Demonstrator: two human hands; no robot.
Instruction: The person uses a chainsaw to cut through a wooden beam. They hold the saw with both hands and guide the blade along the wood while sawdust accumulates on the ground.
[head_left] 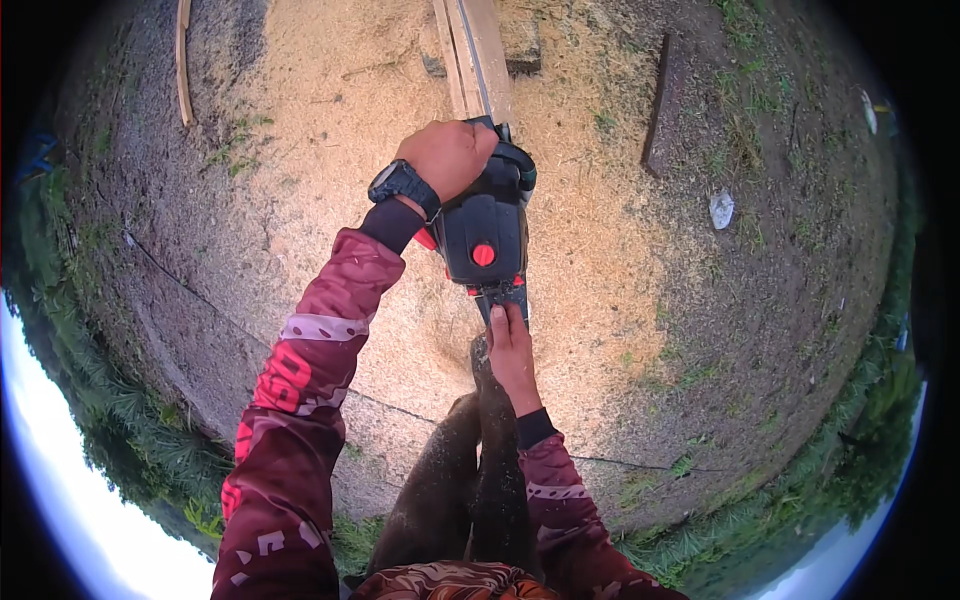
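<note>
A black chainsaw with a red round knob points away from me. My left hand, with a dark watch on its wrist, is closed round the front handle. Behind the motor housing my right hand grips the rear handle; the trigger is hidden under it. The guide bar runs forward along a long piece of sawn timber. Where the bar meets the wood, a dark lengthwise line shows; I cannot tell how deep it goes.
A flat block lies under the timber. Pale sawdust covers the ground around it. A narrow board lies far left, a dark plank to the right, near a crumpled clear plastic piece. My legs stand close behind the saw.
</note>
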